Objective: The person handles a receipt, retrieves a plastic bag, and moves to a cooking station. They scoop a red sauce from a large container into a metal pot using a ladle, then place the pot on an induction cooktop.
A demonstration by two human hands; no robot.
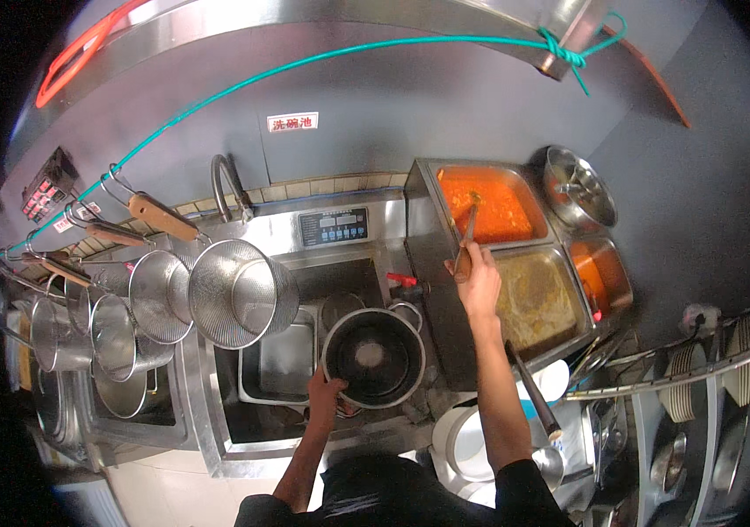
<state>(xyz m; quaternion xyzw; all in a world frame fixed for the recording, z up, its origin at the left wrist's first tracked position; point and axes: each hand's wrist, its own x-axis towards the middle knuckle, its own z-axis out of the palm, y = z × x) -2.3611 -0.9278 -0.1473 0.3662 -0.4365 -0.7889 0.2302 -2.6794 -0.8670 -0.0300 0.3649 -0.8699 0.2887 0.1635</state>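
My left hand [325,390] grips the near left side of a dark-bottomed metal pot [375,359], tilted over a sink and without a lid. My right hand [478,280] is closed around the wooden handle of a ladle [470,230]. The ladle's head is sunk in orange-red soup [503,214] with pale bits, inside a square steel pan [533,191]. Just below sits a second square pan of yellowish-brown broth [536,296]; my right forearm passes over its left edge. Another wooden-handled utensil [533,392] leans at that pan's near side.
Several metal mesh strainers [233,296] hang from a green cord [283,71] on the left. A faucet [230,188] and a button panel [334,225] stand behind the steel sink [230,435]. White buckets [464,441] are at lower right, near shelves with stacked plates [683,382].
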